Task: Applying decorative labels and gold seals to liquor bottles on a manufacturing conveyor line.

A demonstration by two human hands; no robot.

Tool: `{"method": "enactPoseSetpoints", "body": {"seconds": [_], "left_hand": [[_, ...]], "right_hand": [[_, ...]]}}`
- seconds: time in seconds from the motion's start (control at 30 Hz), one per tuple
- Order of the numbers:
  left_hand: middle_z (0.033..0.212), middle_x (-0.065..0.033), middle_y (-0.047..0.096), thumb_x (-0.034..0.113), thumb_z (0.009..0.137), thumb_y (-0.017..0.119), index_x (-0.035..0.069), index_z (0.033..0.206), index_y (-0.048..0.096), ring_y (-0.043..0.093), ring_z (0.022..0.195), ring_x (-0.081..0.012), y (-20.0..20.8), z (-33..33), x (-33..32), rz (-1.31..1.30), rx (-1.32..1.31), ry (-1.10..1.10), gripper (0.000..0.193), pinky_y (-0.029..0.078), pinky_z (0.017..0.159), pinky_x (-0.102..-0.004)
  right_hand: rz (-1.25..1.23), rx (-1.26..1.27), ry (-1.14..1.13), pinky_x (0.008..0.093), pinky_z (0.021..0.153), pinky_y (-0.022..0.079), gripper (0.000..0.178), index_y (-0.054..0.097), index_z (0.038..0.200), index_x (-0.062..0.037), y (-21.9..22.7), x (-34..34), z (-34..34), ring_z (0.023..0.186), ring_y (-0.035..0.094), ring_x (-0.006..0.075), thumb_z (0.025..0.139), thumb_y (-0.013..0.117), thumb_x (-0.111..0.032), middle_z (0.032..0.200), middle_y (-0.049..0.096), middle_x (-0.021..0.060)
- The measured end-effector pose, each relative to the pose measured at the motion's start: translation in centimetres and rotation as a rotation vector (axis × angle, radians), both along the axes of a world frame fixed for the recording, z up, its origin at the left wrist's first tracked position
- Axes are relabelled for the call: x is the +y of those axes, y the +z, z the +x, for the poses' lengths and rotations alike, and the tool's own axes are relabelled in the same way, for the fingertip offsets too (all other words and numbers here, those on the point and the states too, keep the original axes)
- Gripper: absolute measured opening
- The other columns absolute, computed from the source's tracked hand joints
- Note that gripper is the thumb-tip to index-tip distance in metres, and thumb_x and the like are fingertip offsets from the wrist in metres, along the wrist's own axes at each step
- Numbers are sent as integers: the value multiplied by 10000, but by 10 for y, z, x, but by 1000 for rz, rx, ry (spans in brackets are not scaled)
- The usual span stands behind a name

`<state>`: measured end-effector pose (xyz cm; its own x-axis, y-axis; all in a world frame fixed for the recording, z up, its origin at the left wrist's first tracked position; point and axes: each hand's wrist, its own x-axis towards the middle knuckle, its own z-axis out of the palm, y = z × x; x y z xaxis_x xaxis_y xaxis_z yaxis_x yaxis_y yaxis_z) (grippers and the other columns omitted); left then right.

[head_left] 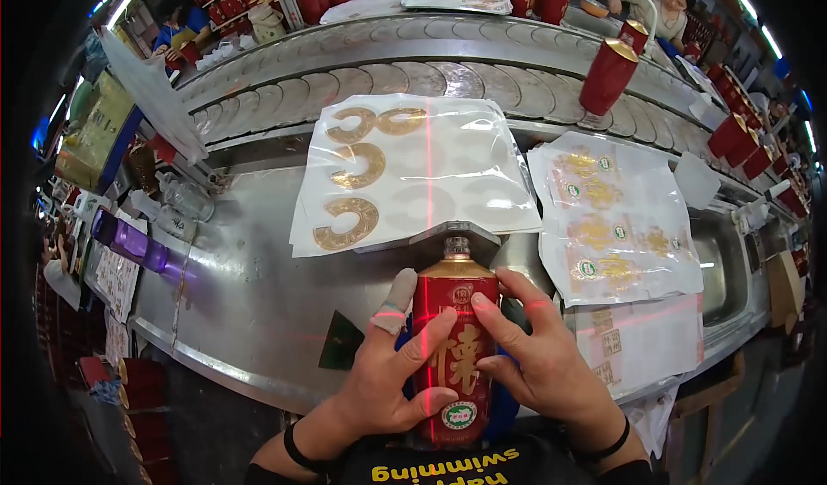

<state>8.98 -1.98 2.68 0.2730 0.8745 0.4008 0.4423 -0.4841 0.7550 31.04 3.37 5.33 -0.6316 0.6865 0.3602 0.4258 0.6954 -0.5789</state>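
A red bottle [465,347] with a gold shoulder, gold characters and a round green-and-white sticker lies in front of me, its clear neck pointing away. My left hand [383,382] grips its left side, the thumb and a finger on the front; one finger wears a pale wrap. From the right, my right hand [547,360] holds the bottle, fingertips pressed on its upper front. Red laser lines cross the bottle and both hands. Just beyond the neck is a sheet of gold C-shaped decals [349,222], with several shapes peeled off.
On the right lie a sheet of gold-and-green stickers [603,265] and a paper sheet with stamped labels [642,347]. A curved conveyor [482,89] behind carries red bottles [609,76]. A purple bottle [129,239] and glass jars [185,199] stand left. Other people work beyond.
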Motion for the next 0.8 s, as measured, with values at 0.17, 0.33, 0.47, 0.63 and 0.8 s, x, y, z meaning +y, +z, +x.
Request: {"method": "enactPoseSetpoints", "body": {"seconds": [0.17, 0.33, 0.47, 0.63, 0.8], "left_hand": [[1467, -389, 184, 426, 813, 707, 85, 1366, 503, 283, 1350, -506, 0, -2, -2, -12, 5, -7, 681, 312, 1070, -472], [1463, -398, 180, 391, 804, 721, 89, 1369, 503, 264, 1357, -515, -1, -1, -2, -30, 19, -15, 677, 303, 1076, -485], [1461, -401, 179, 382, 800, 726, 89, 1366, 507, 264, 1356, -517, -1, -1, -4, -50, 25, -9, 674, 306, 1075, -486], [1459, -402, 184, 373, 800, 727, 90, 1369, 503, 261, 1358, -517, 0, -2, -2, -58, 9, -16, 674, 310, 1074, -483], [1463, -400, 177, 368, 808, 719, 83, 1372, 497, 257, 1361, -514, -4, -4, 0, -62, -23, -23, 671, 311, 1072, -483]], "right_hand": [[11, 16, 32, 480, 925, 452, 633, 522, 1334, -112, -1, 3, 0, 1136, 509, 466, 754, 752, -219, 1311, 422, 341], [-6, 20, 52, 492, 905, 464, 642, 533, 1317, -103, 0, 5, 1, 1111, 523, 482, 729, 768, -212, 1294, 420, 355], [-22, 21, 60, 489, 912, 462, 653, 534, 1316, -103, 1, 5, 1, 1123, 516, 481, 718, 775, -208, 1298, 415, 350], [-38, 27, 47, 490, 919, 458, 659, 536, 1316, -110, 0, 3, 1, 1135, 508, 476, 712, 780, -210, 1306, 410, 340], [-21, 0, 38, 492, 917, 459, 662, 536, 1317, -108, 5, 4, -3, 1133, 509, 475, 710, 780, -211, 1305, 414, 333]]}}
